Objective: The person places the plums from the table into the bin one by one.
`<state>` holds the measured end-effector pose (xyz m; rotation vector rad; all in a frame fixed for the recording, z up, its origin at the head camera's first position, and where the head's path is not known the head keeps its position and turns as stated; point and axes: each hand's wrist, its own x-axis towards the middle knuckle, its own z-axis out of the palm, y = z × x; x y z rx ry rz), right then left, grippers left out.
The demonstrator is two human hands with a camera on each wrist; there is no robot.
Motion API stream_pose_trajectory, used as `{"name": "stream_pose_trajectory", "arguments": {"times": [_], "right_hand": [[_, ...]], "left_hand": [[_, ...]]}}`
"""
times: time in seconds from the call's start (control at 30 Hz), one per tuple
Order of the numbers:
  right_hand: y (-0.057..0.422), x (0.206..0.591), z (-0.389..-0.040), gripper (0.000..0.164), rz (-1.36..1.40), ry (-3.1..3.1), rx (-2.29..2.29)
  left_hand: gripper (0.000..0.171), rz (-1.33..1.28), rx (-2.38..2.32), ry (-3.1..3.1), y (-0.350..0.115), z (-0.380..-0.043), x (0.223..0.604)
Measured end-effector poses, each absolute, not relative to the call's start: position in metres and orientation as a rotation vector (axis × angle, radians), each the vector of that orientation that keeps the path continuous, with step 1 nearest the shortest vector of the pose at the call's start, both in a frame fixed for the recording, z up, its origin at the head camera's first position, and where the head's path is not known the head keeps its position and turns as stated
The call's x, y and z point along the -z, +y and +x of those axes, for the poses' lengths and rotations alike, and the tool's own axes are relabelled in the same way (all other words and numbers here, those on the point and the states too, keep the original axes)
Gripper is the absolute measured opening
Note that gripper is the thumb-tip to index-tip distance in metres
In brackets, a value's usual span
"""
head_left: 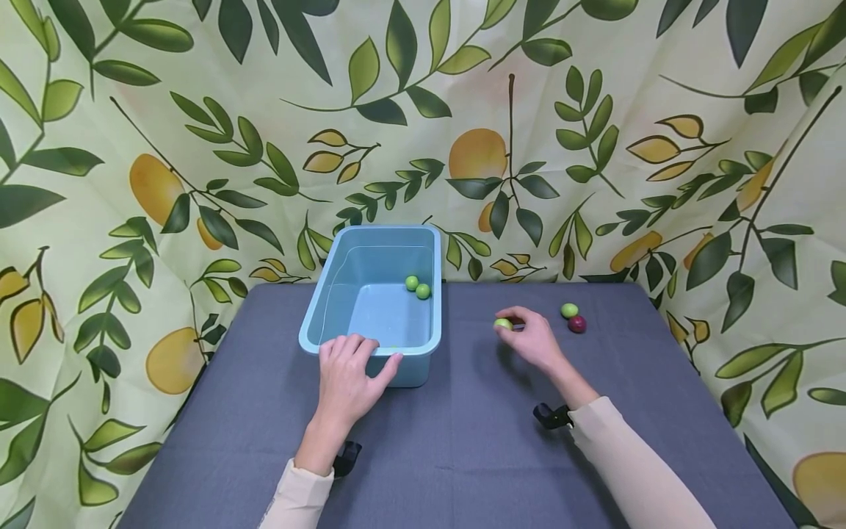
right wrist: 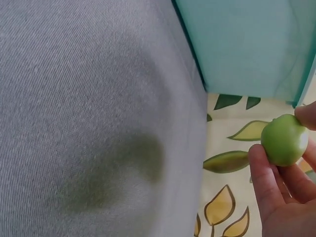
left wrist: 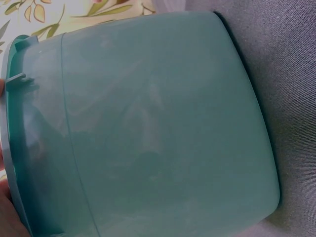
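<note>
My right hand [head_left: 531,339] pinches a small round green fruit [right wrist: 285,140] between thumb and fingertips, raised over the table to the right of the blue plastic bin [head_left: 436,316]. The fruit's shadow shows on the cloth in the right wrist view. At the bin's near rim, my left hand [head_left: 348,378] hooks its fingers over the edge, its thumb pointing right. The left wrist view is filled by the bin's outer wall [left wrist: 158,123], with fingertips at the rim on the left edge. Inside the bin, two green fruits [head_left: 422,292] lie against the far right side.
Right of my right hand, another green fruit [head_left: 569,311] and a dark red fruit [head_left: 577,324] sit side by side on the grey cloth-covered table [head_left: 456,455]. A leaf-and-fruit patterned curtain [head_left: 410,139] hangs behind the table and along its sides.
</note>
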<state>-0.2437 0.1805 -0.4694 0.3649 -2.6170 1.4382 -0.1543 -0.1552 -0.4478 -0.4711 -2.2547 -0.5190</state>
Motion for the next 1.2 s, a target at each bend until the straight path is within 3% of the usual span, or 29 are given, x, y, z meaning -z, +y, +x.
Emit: {"name": "stream_pose_trajectory", "arguments": {"times": [0.53,0.9,1.2], "right_hand": [[0.164,0.455,-0.239,0.030,0.345,-2.572,-1.503],[0.151,0.439,-0.236,0.028,0.407,-2.501,-1.578],[0.140,0.423,-0.235,0.028,0.470,-2.436,-1.628]], "left_hand": [[0.054,-0.474,0.510,-2.250,-0.156,-0.155,0.447],[0.040,-0.485,0.505,-2.223,-0.156,-0.156,0.449],[0.051,-0.471,0.508,-2.249,-0.156,-0.155,0.448]]}}
